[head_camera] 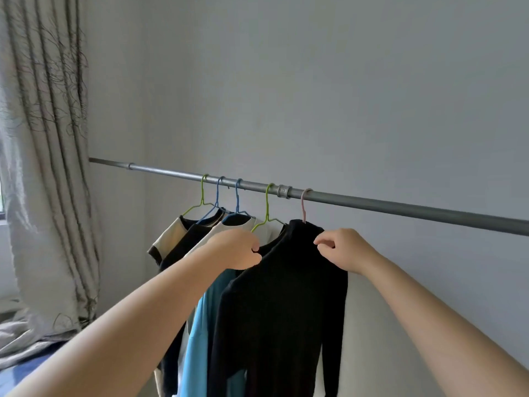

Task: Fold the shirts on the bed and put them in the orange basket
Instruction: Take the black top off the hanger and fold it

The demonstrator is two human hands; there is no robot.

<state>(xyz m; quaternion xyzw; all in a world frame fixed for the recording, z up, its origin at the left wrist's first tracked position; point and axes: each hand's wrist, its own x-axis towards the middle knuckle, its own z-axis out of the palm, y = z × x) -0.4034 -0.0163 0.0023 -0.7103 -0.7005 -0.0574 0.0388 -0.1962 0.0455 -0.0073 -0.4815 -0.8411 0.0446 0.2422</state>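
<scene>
This is a bedroom in a home: shirts [274,296] hang on coloured hangers [267,207] from a metal rail [372,202] by a plain wall [315,81], with a patterned curtain [43,138] and rumpled bedding [25,339] at left.

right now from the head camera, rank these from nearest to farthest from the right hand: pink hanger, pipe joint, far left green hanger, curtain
1. Pink hanger: just up and left of the right hand, holding the black top it pinches.
2. Pipe joint: on the rail, slightly farther left.
3. Far left green hanger: well along the rail.
4. Curtain: at the left edge.
</scene>
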